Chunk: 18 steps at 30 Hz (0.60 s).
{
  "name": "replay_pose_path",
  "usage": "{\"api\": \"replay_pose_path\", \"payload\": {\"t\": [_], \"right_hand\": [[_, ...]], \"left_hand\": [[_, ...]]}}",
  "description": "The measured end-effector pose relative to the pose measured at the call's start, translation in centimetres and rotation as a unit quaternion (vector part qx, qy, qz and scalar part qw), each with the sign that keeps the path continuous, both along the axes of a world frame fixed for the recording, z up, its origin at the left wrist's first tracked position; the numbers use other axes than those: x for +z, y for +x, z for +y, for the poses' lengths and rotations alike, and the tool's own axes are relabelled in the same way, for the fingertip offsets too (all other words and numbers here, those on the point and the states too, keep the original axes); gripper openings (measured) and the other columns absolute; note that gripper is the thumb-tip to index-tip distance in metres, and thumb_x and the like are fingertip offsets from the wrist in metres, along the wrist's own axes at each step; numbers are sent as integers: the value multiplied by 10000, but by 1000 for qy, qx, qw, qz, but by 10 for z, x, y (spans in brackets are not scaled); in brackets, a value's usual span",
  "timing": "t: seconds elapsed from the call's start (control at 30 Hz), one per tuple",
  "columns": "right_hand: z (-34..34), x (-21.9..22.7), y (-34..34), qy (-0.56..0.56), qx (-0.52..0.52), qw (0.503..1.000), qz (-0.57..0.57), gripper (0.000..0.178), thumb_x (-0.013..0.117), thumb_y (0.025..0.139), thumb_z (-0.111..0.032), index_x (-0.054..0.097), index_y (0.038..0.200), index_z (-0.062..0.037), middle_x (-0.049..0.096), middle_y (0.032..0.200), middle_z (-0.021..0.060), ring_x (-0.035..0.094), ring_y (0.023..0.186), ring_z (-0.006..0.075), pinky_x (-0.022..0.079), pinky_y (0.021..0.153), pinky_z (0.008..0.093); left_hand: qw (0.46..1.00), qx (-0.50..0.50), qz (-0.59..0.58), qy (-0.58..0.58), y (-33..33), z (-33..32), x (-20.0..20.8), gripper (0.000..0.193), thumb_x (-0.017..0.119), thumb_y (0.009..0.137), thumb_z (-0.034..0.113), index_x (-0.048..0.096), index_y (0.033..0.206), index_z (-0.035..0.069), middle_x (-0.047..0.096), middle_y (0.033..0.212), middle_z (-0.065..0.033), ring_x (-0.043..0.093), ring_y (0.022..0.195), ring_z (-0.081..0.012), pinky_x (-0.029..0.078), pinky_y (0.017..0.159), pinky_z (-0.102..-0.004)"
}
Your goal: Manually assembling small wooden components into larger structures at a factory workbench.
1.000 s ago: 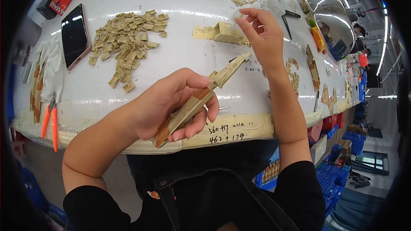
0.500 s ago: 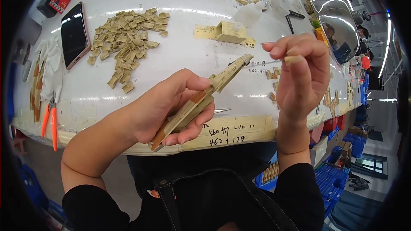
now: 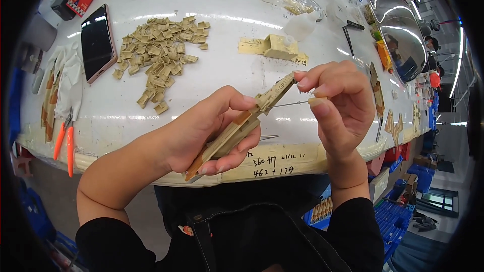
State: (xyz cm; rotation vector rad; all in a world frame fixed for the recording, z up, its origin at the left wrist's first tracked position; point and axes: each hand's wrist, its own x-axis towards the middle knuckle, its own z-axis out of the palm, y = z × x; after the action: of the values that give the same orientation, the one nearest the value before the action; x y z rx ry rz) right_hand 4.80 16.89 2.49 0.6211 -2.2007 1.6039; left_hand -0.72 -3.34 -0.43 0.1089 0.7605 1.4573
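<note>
My left hand (image 3: 201, 128) is wrapped round a slender tan and brown model aircraft body (image 3: 227, 133), tilted with its narrow end up and to the right. The thumb presses on its upper side and the fingers curl beneath. At that narrow end is my right hand (image 3: 348, 103), its index fingertip touching or nearly touching the tip. A thin metal needle-like rod (image 3: 287, 104) runs from the right thumb and fingers to the side of the body. Whether its point touches the body I cannot tell. Behind my left fingers lies a thin pointed metal tool (image 3: 270, 137).
Small tan curved parts (image 3: 164, 45) lie heaped beyond my left hand. A phone (image 3: 97, 43) and orange-handled cutters (image 3: 69, 143) are at the left. A tan block (image 3: 280, 47) stands on tape ahead. Brown-tan pieces (image 3: 393, 127) and a shiny curved cover (image 3: 398, 32) are at right.
My right hand has moved left and down toward the model's narrow end, bringing the rod to the model's side. The whole view has shifted slightly; the left hand keeps its grip.
</note>
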Motion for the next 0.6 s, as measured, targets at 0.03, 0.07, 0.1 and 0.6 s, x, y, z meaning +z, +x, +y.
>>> {"api": "replay_pose_path", "payload": {"t": [0.03, 0.07, 0.1, 0.6], "right_hand": [[0, -1, 0, 3, 0, 1000, 1, 102, 563, 828, -58, 490, 899, -59, 476, 863, 77, 549, 829, 206, 492, 857, 396], [1, -1, 0, 5, -1, 1000, 1, 102, 562, 828, -56, 490, 898, -58, 475, 865, 77, 549, 830, 206, 492, 857, 397], [1, -1, 0, 5, -2, 1000, 1, 102, 562, 828, -56, 490, 898, -58, 475, 865, 77, 549, 830, 206, 492, 857, 397], [18, 3, -10, -89, -77, 993, 29, 58, 532, 871, -82, 500, 900, -42, 492, 814, 67, 520, 776, 175, 487, 754, 324]], "left_hand": [[1000, -2, -1, -1, 0, 0, 0, 496, 365, 833, 503, 485, 644, 60, 440, 432, -64, 297, 258, -119, 258, 256, -213], [1000, -4, -2, -3, 0, 0, 0, 497, 363, 833, 505, 484, 644, 61, 438, 429, -63, 295, 257, -118, 258, 256, -213], [1000, -5, -2, -4, 0, 0, 0, 497, 363, 833, 505, 484, 644, 61, 438, 429, -63, 295, 257, -118, 258, 256, -213], [999, 8, 40, -35, 0, 0, 7, 496, 305, 837, 482, 481, 645, 60, 393, 379, -45, 268, 238, -113, 199, 250, -219]]}}
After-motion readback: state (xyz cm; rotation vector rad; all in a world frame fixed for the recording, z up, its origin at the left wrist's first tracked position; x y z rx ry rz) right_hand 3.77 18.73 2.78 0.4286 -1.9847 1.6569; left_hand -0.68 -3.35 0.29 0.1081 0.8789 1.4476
